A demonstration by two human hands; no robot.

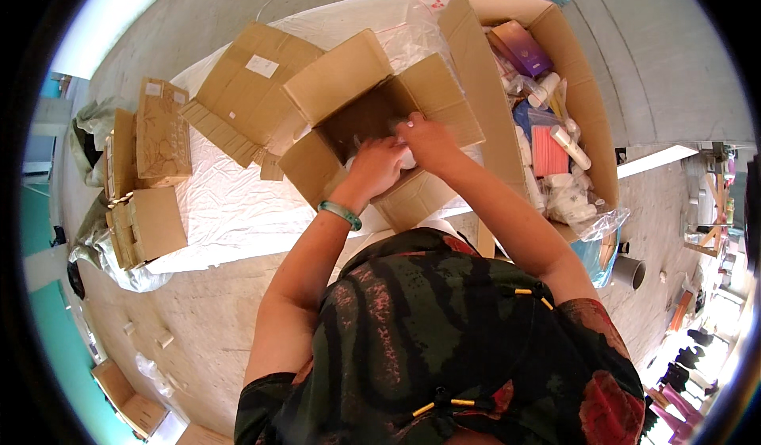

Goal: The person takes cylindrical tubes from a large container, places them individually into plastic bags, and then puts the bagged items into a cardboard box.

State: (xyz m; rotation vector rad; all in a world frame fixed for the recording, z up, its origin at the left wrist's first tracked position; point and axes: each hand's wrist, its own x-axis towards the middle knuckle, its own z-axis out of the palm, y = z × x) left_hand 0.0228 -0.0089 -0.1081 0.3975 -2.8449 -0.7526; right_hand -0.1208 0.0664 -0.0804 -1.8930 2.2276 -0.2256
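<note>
An open brown cardboard box (341,76) sits on a white-covered table, its flaps spread out. Both my hands reach into it side by side. My left hand (376,163), with a green bangle on the wrist, presses on something white and wrapped inside the box. My right hand (428,140) lies just to its right on the same white item (407,159), fingers curled over it. Most of that item is hidden by my hands and the box wall.
A big open carton (590,120) at right holds several small packages, tubes and a purple box. Flattened cardboard (250,88) lies behind the open box. Small sealed brown boxes (151,167) are stacked at the table's left. More cartons stand on the concrete floor (127,393).
</note>
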